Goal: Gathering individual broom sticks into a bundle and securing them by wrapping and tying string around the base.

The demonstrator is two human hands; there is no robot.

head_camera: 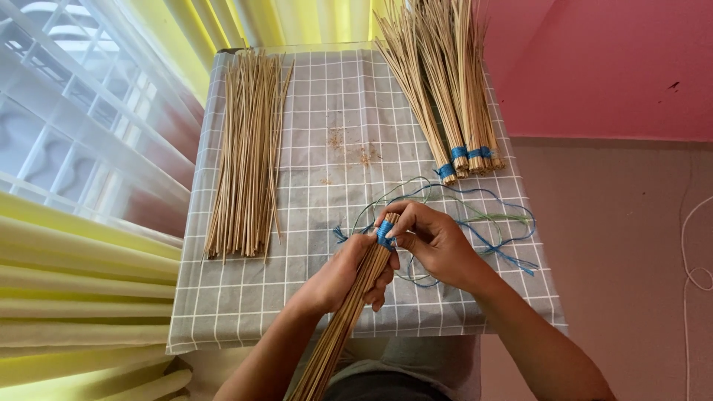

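Observation:
My left hand [347, 273] grips a bundle of thin tan sticks [338, 330] that slants from my lap up over the table's near edge. My right hand [431, 238] pinches blue string [385, 235] wrapped around the bundle's top end. Loose blue and green string [490, 223] trails from there in loops across the table to the right of my hands.
A small table with a grey checked cloth [238, 297] holds a loose pile of sticks [249, 148] on the left and several tied bundles [453, 96] with blue bindings at the back right. Yellow curtains [74, 282] and a window are left; a pink wall [609, 67] is right.

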